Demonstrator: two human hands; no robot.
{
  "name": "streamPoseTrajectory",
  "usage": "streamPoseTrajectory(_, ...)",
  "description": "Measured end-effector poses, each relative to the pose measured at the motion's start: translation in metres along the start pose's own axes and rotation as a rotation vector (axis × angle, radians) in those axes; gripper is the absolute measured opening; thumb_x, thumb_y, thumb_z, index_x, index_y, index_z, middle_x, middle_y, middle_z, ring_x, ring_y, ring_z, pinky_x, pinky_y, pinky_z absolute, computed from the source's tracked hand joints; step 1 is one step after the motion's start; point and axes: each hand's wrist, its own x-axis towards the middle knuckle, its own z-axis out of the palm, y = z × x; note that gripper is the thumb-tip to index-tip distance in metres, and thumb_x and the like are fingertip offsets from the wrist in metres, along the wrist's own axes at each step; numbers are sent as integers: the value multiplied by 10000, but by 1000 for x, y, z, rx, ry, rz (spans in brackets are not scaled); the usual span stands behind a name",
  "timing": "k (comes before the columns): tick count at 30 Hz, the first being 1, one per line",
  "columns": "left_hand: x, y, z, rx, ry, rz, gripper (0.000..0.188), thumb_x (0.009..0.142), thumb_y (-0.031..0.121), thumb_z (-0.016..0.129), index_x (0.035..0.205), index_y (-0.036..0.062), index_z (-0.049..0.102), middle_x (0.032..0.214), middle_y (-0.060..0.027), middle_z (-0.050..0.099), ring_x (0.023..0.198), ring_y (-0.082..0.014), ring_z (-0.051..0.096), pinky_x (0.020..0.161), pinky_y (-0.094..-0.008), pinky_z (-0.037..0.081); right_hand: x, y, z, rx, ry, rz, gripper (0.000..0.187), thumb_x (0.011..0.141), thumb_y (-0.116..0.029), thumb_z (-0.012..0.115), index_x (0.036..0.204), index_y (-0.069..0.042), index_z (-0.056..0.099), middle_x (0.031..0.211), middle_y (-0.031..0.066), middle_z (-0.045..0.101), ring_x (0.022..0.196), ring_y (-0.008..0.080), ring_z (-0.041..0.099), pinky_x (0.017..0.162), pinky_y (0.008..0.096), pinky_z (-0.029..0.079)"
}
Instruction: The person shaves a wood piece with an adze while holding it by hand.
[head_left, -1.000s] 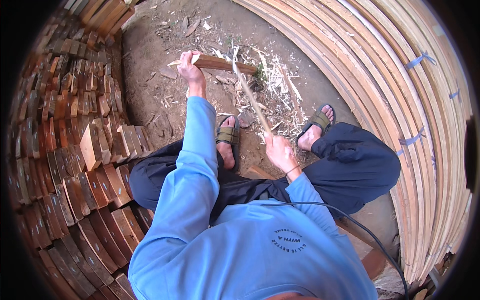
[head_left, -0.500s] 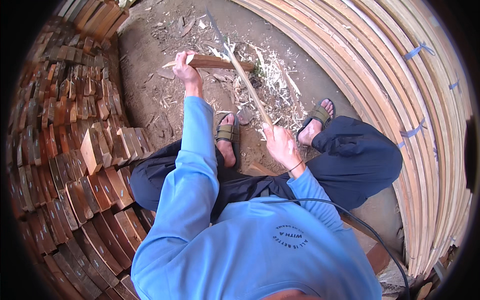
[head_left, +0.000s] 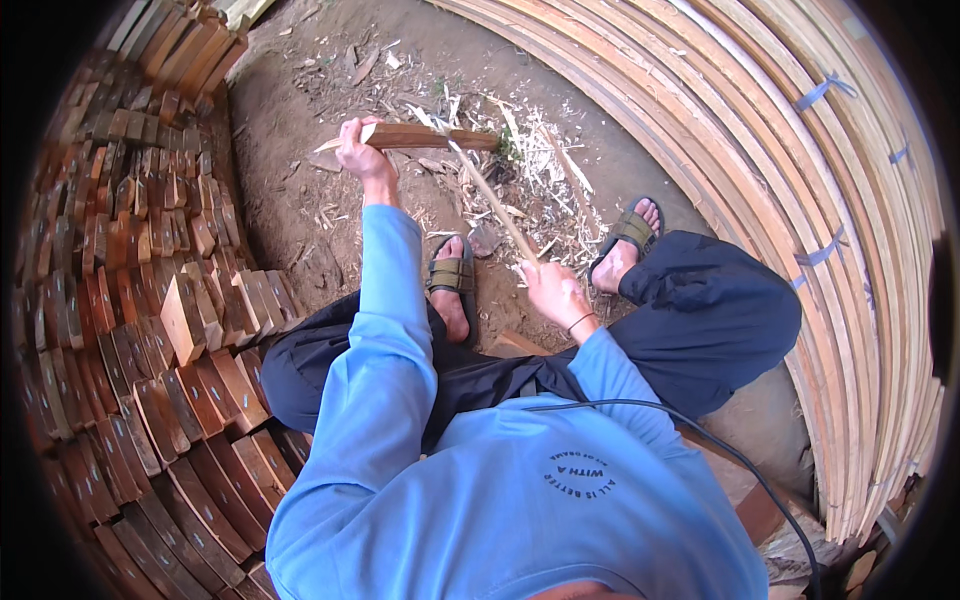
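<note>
your left hand (head_left: 358, 152) clamps the wood billet (head_left: 425, 137) steady at arm's length — your right hand (head_left: 553, 292) fists the long blade (head_left: 488, 195) so its edge can bite.

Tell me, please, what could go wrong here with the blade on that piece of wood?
1. The left hand grips the piece of wood close to where the long blade meets it, so a slip might cut fingers.
2. The right hand holds the blade above sandalled feet; a glancing stroke could reach bare toes.
</note>
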Motion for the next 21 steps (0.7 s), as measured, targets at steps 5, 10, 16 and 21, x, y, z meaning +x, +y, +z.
streamPoseTrajectory(5,-2,1,8,-45,-41,8,218,919,38,457,732,-10,559,746,-101,591,706,-206,611,705,-333,502,-2,-2,-3,92,65,-20,510,983,-361,439,764,60,625,678,289,588,678,454,621,635,531,455)
streamPoseTrajectory(10,-3,7,13,-63,65,-50,224,921,36,448,736,-4,568,740,-102,597,705,-200,613,706,-334,499,-2,-11,-3,46,-19,0,472,981,-327,464,766,58,632,645,298,568,647,438,621,618,520,458)
streamPoseTrajectory(16,-1,9,10,-11,4,23,232,920,42,440,733,0,570,732,-102,596,688,-199,603,693,-327,491,2,-12,-4,120,110,-19,459,987,-327,472,764,46,620,581,239,553,562,386,602,543,453,463)
streamPoseTrajectory(21,0,4,-2,-41,16,-91,208,937,123,447,797,22,563,777,-121,619,775,-227,614,791,-356,493,2,-8,-1,-44,-31,116,421,976,-303,482,779,44,617,613,254,559,621,415,618,580,488,455)
